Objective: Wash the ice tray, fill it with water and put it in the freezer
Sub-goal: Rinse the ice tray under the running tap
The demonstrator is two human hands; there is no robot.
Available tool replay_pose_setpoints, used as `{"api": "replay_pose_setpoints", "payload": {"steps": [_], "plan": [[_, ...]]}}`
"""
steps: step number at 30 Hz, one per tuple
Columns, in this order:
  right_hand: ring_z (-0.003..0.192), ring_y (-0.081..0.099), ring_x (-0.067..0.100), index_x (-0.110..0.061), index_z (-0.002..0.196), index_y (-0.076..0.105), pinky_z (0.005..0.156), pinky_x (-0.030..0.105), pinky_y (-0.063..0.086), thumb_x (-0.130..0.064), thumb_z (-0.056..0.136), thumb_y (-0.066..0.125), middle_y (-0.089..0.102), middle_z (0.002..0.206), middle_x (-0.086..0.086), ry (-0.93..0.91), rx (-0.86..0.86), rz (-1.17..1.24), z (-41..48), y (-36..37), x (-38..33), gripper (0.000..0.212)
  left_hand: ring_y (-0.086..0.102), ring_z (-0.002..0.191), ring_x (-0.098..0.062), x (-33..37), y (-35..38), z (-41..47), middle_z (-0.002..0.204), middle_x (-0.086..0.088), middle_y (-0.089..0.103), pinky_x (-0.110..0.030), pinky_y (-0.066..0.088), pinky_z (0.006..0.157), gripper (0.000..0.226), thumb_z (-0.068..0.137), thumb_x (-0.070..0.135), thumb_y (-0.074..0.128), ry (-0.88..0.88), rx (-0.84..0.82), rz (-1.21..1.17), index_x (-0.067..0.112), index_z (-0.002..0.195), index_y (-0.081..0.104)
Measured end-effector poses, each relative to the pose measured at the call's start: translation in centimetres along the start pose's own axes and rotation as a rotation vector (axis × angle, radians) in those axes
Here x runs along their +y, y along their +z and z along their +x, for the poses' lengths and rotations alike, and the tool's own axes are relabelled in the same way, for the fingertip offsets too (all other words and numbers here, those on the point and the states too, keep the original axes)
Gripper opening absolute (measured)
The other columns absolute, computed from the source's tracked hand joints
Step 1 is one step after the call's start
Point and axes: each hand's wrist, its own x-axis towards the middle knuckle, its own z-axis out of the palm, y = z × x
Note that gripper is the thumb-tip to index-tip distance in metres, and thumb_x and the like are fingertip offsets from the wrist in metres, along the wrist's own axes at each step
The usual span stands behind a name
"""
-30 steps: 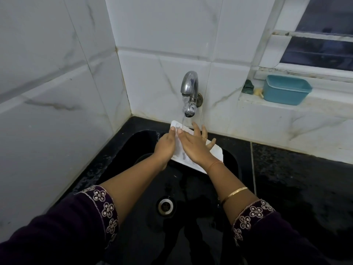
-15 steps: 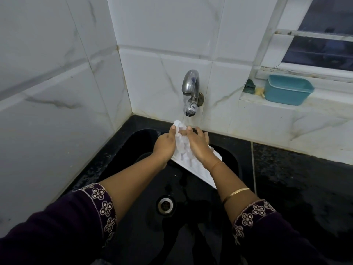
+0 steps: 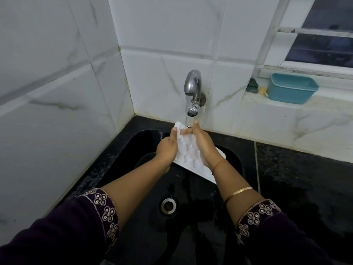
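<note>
Drain (image 3: 168,205) nearest, in black sink (image 3: 236,161). Above it, ice tray (image 3: 188,159) tilted over basin, far corner under stream. Left hand (image 3: 166,148) grips tray's left edge, thumb on top; right hand (image 3: 203,146) flat on cells, fingers straight. Advice: rub each cell in turn, slope tray so rinse drains. Tap (image 3: 193,87) running behind

We are holding the white ice tray (image 3: 188,156) tilted under the running tap (image 3: 193,87), left hand (image 3: 166,149) gripping its edge, right hand (image 3: 203,146) resting across it, above the black sink (image 3: 232,163).
</note>
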Motion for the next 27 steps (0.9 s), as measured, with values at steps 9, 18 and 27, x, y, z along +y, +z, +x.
{"api": "replay_pose_setpoints", "payload": {"steps": [9, 18, 27], "plan": [[0.146, -0.001, 0.016, -0.028, 0.102, 0.065, 0.11, 0.054, -0.015, -0.045, 0.098, 0.027, 0.022, 0.155, -0.002, -0.121, 0.181, -0.401, -2.0, 1.4, 1.1, 0.042, 0.055, 0.088, -0.023, -0.6, -0.9, 1.0, 0.095, -0.008, 0.058, -0.032, 0.042, 0.079, 0.068, 0.099, 0.053, 0.017, -0.055, 0.167, 0.085, 0.003, 0.109, 0.062], [0.145, -0.017, 0.02, -0.04, 0.125, 0.05, 0.105, 0.061, -0.022, -0.055, 0.097, 0.021, 0.004, 0.159, 0.001, -0.198, 0.086, -0.659, -1.7, 1.1, 1.5, 0.043, 0.065, 0.087, -0.02, -0.7, -1.6, 0.9, 0.085, -0.001, 0.067, -0.033, 0.052, 0.078, 0.042, 0.09, 0.057, 0.048, -0.025, 0.038, -0.062, 0.019, 0.078, 0.062], [0.143, 0.003, 0.029, -0.032, 0.131, 0.049, 0.111, 0.054, 0.005, -0.047, 0.099, 0.024, 0.014, 0.154, 0.007, -0.268, 0.087, -0.795, -1.9, 1.2, 1.6, 0.043, 0.062, 0.089, -0.02, -0.9, -1.2, 0.2, 0.082, 0.006, 0.062, -0.035, 0.05, 0.085, 0.035, 0.096, 0.05, 0.042, 0.053, 0.055, -0.029, 0.02, 0.093, 0.06]]}}
